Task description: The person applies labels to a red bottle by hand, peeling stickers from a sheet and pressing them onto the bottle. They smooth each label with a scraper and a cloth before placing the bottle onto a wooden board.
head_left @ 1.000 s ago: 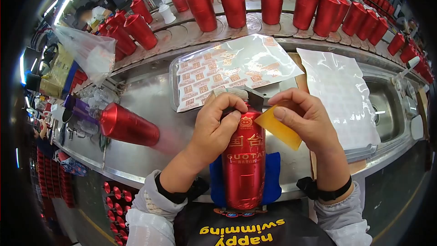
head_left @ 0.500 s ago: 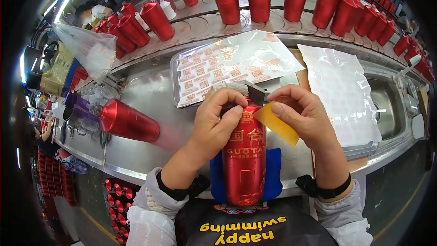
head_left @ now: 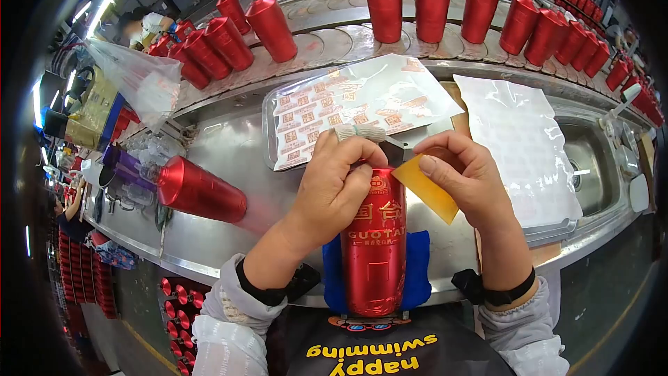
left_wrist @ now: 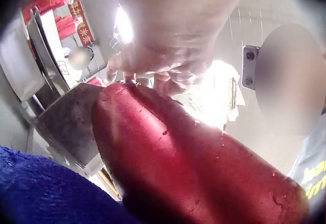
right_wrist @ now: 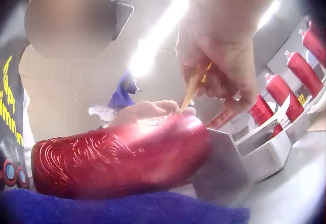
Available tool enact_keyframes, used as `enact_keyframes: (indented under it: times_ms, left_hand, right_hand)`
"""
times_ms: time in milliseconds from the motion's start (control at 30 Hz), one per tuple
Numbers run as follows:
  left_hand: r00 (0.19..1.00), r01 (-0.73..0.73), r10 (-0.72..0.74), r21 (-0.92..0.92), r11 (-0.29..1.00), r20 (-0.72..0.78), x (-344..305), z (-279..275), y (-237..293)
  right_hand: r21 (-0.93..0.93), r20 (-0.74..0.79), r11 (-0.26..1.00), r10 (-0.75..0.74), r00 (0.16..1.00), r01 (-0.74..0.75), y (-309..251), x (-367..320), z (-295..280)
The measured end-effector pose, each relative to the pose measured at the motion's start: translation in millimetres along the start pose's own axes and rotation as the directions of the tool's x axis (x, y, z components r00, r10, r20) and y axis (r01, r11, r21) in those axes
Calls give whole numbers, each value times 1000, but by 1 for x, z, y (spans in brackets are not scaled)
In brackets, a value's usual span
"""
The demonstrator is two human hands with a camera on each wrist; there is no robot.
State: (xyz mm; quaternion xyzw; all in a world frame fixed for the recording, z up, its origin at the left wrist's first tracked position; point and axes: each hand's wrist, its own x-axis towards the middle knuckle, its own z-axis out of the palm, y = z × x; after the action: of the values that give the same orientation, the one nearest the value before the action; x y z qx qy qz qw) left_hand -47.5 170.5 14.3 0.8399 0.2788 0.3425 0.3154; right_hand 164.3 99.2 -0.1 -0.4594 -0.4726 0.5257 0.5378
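Observation:
A red metallic bottle [head_left: 374,264] with gold "GUOTAI" lettering lies on a blue cloth [head_left: 419,264], its top end pointing away from me. My left hand [head_left: 330,191] grips that top end, with thumb and curled index finger at the shoulder; the neck is hidden under the fingers. Between thumb and fingers, my right hand [head_left: 470,184] pinches a flat yellow scraper [head_left: 428,191]. One corner of the scraper meets the bottle's shoulder beside the left fingertips. In the right wrist view, the scraper [right_wrist: 191,91] stands tilted above the bottle [right_wrist: 122,155].
Another red bottle [head_left: 202,190] lies on the metal counter [head_left: 229,132] at left. Behind are a tray of printed label sheets [head_left: 337,115], a plastic-covered sheet [head_left: 518,146] and a sink [head_left: 591,174]. A curved conveyor [head_left: 327,73] carries several red bottles across the back.
The conveyor's bottles have moved to the right. Both hands stay nearly in place, the left at the bottle's top and the right with the scraper; the bottle has shifted only slightly.

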Motion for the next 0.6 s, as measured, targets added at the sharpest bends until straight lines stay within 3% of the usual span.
enact_keyframes:
  times_ms: [100,300,433,600]
  left_hand:
    - [997,1,0,-9,1000,80,1,-3,-1]
    - [994,34,-35,11,999,101,-2,4,0]
    - [996,-7,5,17,1000,85,-4,5,-2]
    - [1000,23,-23,29,999,4,-8,11,-2]
  right_hand:
    - [4,19,1000,-8,1000,8,5,1,0]
    - [32,70,999,-29,997,26,7,1,4]
    - [112,85,994,-23,996,14,3,-2,5]
    - [17,1,1000,-19,1000,19,4,-6,0]
